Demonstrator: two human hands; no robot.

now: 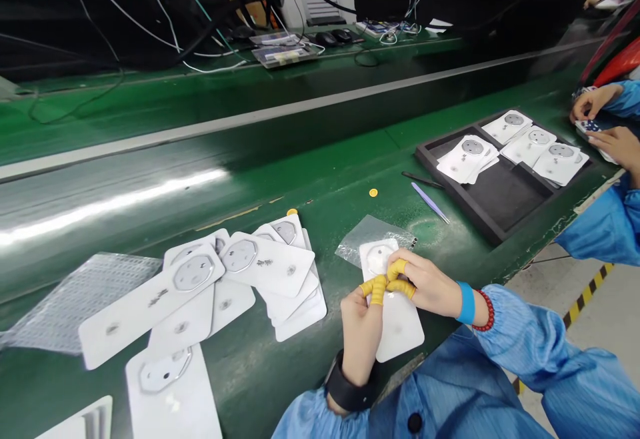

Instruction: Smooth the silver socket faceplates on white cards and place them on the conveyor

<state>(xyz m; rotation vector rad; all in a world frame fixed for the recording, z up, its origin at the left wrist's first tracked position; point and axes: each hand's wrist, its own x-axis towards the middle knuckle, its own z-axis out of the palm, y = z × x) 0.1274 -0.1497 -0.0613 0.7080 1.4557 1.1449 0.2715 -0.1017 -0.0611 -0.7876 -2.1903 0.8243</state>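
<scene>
A white rounded panel [400, 329] with a grey ring near its far end lies on the green bench in front of me. Over its middle, my left hand [361, 325] and my right hand [434, 283] meet, yellow finger cots on their fingertips. Both hands are closed in a pinch; whatever sits between the fingertips is too small or hidden to name. Partly beneath the panel's far end is a clear plastic sheet [367, 232]. To the left, similar white panels [270, 262] lie in overlapping stacks, with another panel [170, 399] nearer me.
A black divided tray [505, 202] holds several white panels at right. Purple tweezers [430, 202] and a dark thin tool [423, 179] lie beside it. Bubble wrap [95, 299] rests at left. A co-worker's hands [607, 125] handle parts at far right. Cables hang behind.
</scene>
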